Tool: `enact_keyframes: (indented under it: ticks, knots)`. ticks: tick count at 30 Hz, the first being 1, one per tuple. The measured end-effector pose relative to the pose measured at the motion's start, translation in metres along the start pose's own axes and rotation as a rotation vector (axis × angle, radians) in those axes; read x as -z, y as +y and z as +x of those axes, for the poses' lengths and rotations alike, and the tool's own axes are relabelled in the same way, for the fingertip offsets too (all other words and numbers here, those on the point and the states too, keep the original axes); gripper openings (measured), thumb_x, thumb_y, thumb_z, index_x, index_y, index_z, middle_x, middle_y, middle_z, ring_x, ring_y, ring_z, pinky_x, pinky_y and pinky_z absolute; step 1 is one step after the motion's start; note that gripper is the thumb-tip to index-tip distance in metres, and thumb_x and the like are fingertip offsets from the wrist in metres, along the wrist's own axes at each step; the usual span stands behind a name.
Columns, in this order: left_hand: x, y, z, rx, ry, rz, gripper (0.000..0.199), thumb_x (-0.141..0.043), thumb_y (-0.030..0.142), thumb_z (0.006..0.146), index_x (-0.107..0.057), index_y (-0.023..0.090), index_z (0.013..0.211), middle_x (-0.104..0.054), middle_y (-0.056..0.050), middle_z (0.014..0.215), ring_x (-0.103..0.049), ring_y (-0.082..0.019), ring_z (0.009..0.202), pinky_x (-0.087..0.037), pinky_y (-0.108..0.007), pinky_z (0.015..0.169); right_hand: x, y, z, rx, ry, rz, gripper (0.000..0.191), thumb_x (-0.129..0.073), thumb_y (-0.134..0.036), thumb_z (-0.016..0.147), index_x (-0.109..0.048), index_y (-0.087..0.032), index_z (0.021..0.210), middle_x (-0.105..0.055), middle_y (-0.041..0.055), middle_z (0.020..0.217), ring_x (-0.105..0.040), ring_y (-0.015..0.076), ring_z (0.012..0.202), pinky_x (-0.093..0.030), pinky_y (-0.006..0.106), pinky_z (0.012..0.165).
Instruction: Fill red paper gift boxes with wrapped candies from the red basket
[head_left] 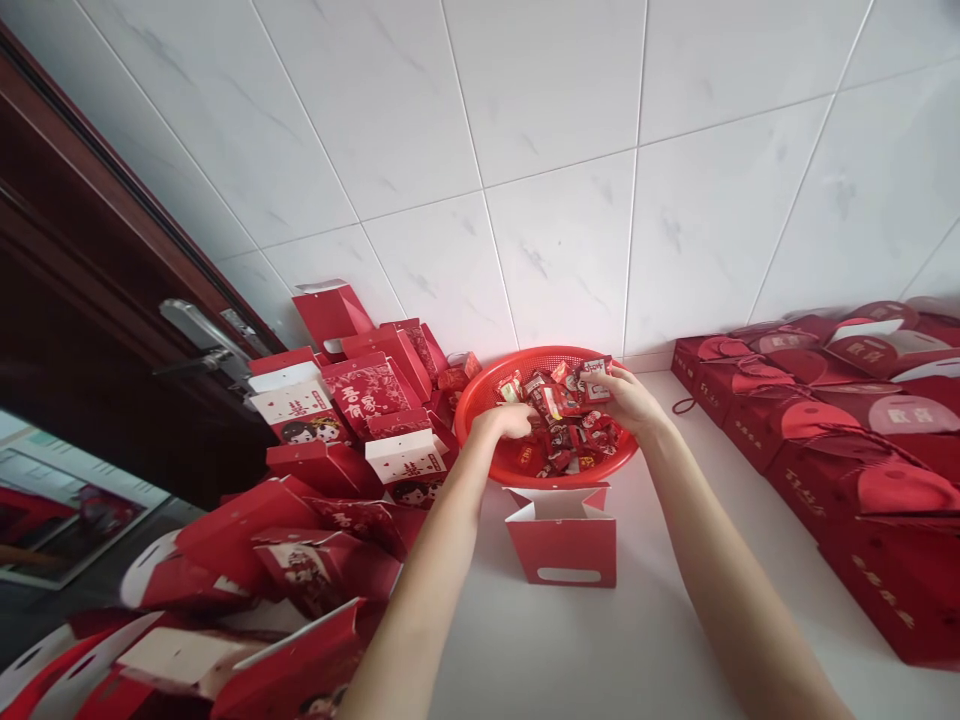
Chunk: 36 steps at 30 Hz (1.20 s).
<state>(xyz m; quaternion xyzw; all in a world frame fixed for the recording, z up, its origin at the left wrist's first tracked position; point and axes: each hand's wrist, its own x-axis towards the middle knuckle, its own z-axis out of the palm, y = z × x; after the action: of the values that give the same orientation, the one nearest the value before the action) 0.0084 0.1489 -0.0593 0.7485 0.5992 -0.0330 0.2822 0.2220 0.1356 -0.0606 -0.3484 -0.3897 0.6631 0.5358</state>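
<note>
A red plastic basket (pixel 480 400) holds a heap of small wrapped candies (pixel 566 403) in red, white and brown wrappers. My left hand (pixel 513 420) is inside the basket at the left of the heap, its fingers closed among the wrappers; what they pinch is hidden. At the basket's right rim, my right hand (pixel 631 400) grips a wrapped candy (pixel 598 376) with white lettering between thumb and fingers. Just in front of the basket, between my forearms, a red paper gift box (pixel 562 550) stands upright with its top open.
Many red paper boxes (pixel 375 395), some printed with cartoon figures, pile up on the left. Rows of closed dark red boxes (pixel 802 440) line the right side of the white table (pixel 555 650). A tiled wall (pixel 555 250) rises behind; a dark door (pixel 90 300) is at left.
</note>
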Motion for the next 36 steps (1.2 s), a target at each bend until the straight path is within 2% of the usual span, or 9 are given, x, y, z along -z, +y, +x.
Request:
enact_keyframes:
  ticks: [3,7,13,18,22,26,30,36]
  knots:
    - [0.006,0.004,0.0,0.004,0.047,0.038,0.03,-0.069,0.015,0.068,-0.076,0.021,0.096,-0.078,-0.01,0.108,-0.071,-0.028,0.098,-0.052,-0.033,0.086,0.001,0.001,0.002,0.01,-0.005,-0.008,0.018,-0.082,-0.02,0.065,-0.069,-0.019,0.076,-0.073,0.002,0.077,-0.07,0.0194,0.073,-0.062,0.031,0.061]
    - [0.005,0.025,0.001,-0.072,0.028,0.056,0.021,-0.073,0.026,0.074,-0.076,0.022,0.095,-0.078,-0.006,0.107,-0.071,-0.025,0.097,-0.051,-0.029,0.087,0.002,0.0,0.002,0.016,-0.012,-0.026,0.02,-0.083,-0.023,0.065,-0.068,-0.019,0.078,-0.074,0.0025,0.078,-0.071,0.0196,0.074,-0.06,0.028,0.059]
    - [-0.007,0.051,0.003,-0.049,-0.041,0.123,0.026,-0.084,0.029,0.061,-0.076,0.021,0.084,-0.078,-0.006,0.092,-0.07,-0.027,0.089,-0.053,-0.031,0.08,0.0,-0.001,0.0,0.013,0.017,-0.018,0.02,-0.083,-0.022,0.063,-0.069,-0.018,0.077,-0.073,0.0019,0.077,-0.07,0.0182,0.071,-0.059,0.027,0.057]
    - [-0.001,0.044,-0.003,0.027,-0.05,0.156,0.023,-0.086,0.028,0.055,-0.073,0.019,0.073,-0.075,-0.007,0.082,-0.07,-0.03,0.081,-0.054,-0.036,0.074,-0.001,-0.002,-0.001,0.009,0.001,-0.027,0.02,-0.083,-0.022,0.064,-0.069,-0.019,0.077,-0.074,0.0024,0.076,-0.07,0.0194,0.071,-0.061,0.028,0.056]
    - [0.009,0.028,-0.005,0.093,0.0,0.161,0.018,-0.081,0.014,0.049,-0.068,0.017,0.061,-0.072,-0.009,0.072,-0.07,-0.031,0.076,-0.054,-0.038,0.072,-0.002,-0.003,-0.001,0.011,-0.002,-0.008,0.018,-0.082,-0.021,0.066,-0.068,-0.02,0.077,-0.075,0.0031,0.078,-0.071,0.0204,0.073,-0.061,0.028,0.055]
    - [0.012,0.021,-0.001,0.042,0.09,0.116,0.024,-0.071,0.006,0.053,-0.074,0.019,0.073,-0.077,-0.012,0.087,-0.071,-0.03,0.084,-0.054,-0.034,0.074,-0.001,-0.002,0.0,0.009,0.003,-0.008,0.017,-0.081,-0.02,0.067,-0.068,-0.02,0.078,-0.074,0.0026,0.077,-0.07,0.0195,0.071,-0.061,0.028,0.055]
    - [0.006,0.032,0.006,-0.069,0.01,0.041,0.034,-0.069,0.009,0.059,-0.079,0.026,0.086,-0.08,-0.004,0.097,-0.072,-0.025,0.086,-0.054,-0.029,0.077,0.001,-0.001,0.001,0.017,0.001,-0.031,0.019,-0.082,-0.023,0.067,-0.068,-0.02,0.08,-0.074,0.002,0.077,-0.071,0.0199,0.073,-0.06,0.028,0.057]
    - [-0.002,0.054,0.006,-0.134,-0.092,0.052,0.022,-0.075,0.021,0.067,-0.079,0.025,0.088,-0.08,-0.002,0.096,-0.071,-0.024,0.09,-0.052,-0.026,0.078,0.0,-0.002,0.0,0.011,0.021,-0.034,0.018,-0.082,-0.023,0.066,-0.069,-0.019,0.078,-0.076,0.0033,0.079,-0.072,0.0203,0.073,-0.059,0.027,0.056]
